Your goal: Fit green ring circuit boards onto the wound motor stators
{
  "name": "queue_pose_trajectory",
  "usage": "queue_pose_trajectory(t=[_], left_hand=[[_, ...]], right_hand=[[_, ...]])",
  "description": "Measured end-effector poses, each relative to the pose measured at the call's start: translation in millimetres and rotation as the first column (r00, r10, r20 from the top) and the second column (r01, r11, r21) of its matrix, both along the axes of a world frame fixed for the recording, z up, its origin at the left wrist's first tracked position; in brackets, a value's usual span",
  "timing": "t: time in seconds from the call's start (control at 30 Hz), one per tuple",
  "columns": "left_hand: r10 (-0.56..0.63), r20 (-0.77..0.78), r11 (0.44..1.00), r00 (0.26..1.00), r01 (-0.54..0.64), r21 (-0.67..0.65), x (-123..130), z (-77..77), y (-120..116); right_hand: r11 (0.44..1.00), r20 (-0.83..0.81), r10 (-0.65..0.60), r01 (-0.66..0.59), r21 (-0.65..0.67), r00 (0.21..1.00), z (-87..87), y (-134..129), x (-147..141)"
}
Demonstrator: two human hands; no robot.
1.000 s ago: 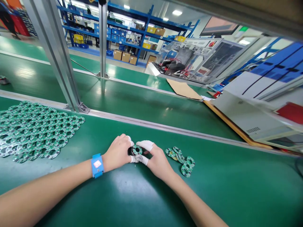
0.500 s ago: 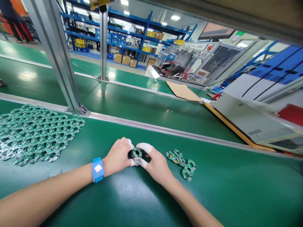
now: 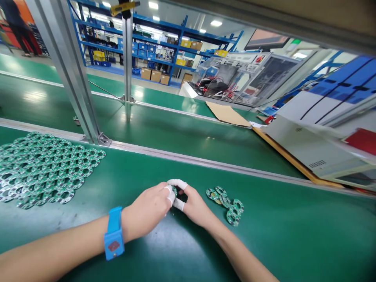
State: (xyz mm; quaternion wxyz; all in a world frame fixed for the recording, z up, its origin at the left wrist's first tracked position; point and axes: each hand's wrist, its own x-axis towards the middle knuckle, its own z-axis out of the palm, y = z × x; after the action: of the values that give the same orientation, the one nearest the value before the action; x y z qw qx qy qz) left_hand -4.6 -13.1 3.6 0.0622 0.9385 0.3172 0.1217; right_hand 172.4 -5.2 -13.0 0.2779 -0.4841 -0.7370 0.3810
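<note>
In the head view, the left hand [image 3: 150,208] and right hand [image 3: 194,203] pinch a green ring board [image 3: 175,190] between them, left of the loose boards [image 3: 234,211]. Fingers mostly cover it; its facing and long axis cannot be told.

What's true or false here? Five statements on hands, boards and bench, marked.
1. The blue wristband is on the left wrist. True.
2. The larger spread of ring boards lies right of both hands. False: it lies to their left.
3. The left hand and right hand meet at a ring-shaped board. True.
4. All the fingertips at that board are bare. False: white finger covers show on both hands.
5. The small group of ring boards has some overlapping. True.
</note>
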Motion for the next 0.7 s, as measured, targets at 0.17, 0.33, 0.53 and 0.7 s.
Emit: queue_pose_trajectory(t=[0.17, 0.33, 0.53, 0.7], left_hand=[[-0.060, -0.002, 0.974, 0.998, 0.059, 0.217, 4.0, -7.1, 1.7], [-0.126, -0.010, 0.928, 0.992, 0.121, 0.351, 4.5, -8.7, 3.1], [-0.107, -0.053, 0.978, 0.993, 0.115, 0.176, 3.5, 1.5, 7.8], [0.031, 0.191, 0.986, 0.981, 0.002, -0.169, 0.3, 1.9, 11.4]], right_hand=[[0.990, -0.110, 0.086, -0.097, -0.105, 0.990, -0.9, 4.0, 11.7], [0.991, -0.172, 0.025, -0.047, -0.129, 0.985, -6.9, 5.0, 9.0], [0.997, 0.048, -0.083, 0.082, 0.014, 0.995, 17.7, -6.0, 11.3], [0.877, 0.195, 0.479, -0.462, -0.128, 0.856, 42.6, -51.5, 1.0]])
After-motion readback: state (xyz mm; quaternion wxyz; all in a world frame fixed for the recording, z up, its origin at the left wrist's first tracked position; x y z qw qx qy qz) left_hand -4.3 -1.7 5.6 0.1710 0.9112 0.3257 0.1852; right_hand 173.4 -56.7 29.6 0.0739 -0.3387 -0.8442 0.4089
